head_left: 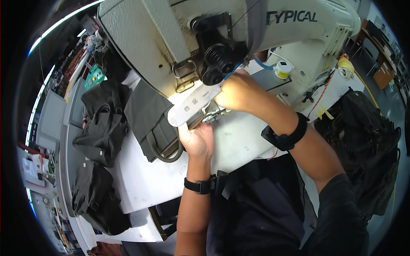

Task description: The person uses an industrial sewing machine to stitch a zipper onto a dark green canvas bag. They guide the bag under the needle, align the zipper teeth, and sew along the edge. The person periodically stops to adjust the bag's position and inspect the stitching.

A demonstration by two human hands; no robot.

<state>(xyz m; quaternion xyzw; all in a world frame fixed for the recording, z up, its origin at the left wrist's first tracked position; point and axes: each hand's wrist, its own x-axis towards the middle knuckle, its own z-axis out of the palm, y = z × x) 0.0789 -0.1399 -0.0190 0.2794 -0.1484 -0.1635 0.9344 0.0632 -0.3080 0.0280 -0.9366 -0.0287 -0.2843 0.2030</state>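
Observation:
A dark grey-green bag [147, 113] lies on the white sewing table, partly beneath the head of a large sewing machine [141, 30]. Its curved handle [167, 158] rests beside my left wrist. My left hand [199, 140] is palm up at the sewing area, next to the bag's edge; the machine's pale rounded cover [188, 110] hides most of its fingers. Curled against the side of the machine head, my right hand [235, 91] is closed, near a blue strip. Whatever it grips is hidden. Metal parts of the presser area [211, 114] show between my hands.
Dark bags [100, 136] are piled along the table's left side. More dark bags [358, 149] hang or lie at the right. A small white bottle with a yellow label [282, 69] stands on the machine bed. Yellow scraps [325, 113] lie near the table's right edge.

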